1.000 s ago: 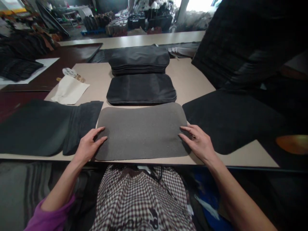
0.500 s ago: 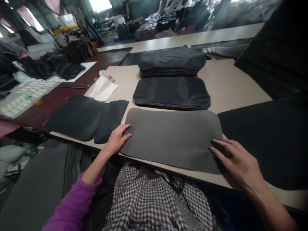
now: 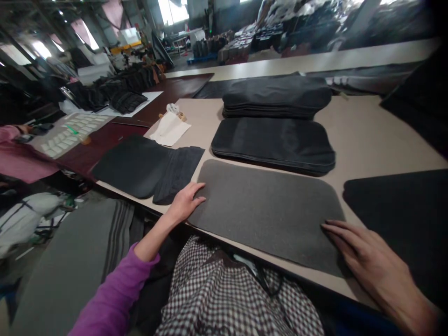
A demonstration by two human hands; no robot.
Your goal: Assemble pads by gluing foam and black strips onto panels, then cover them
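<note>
Already flat on the surface (image 3: 367, 135), the grey pad (image 3: 266, 210) lies unlifted under the open left hand (image 3: 185, 203) and open right hand (image 3: 367, 261).

Grey felt panel (image 3: 266, 210): rounded corners, lying flat at near table edge, fingertips on both ends

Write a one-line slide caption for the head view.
Left hand and right hand rest flat on opposite ends of a grey felt panel on the worktable.
</note>
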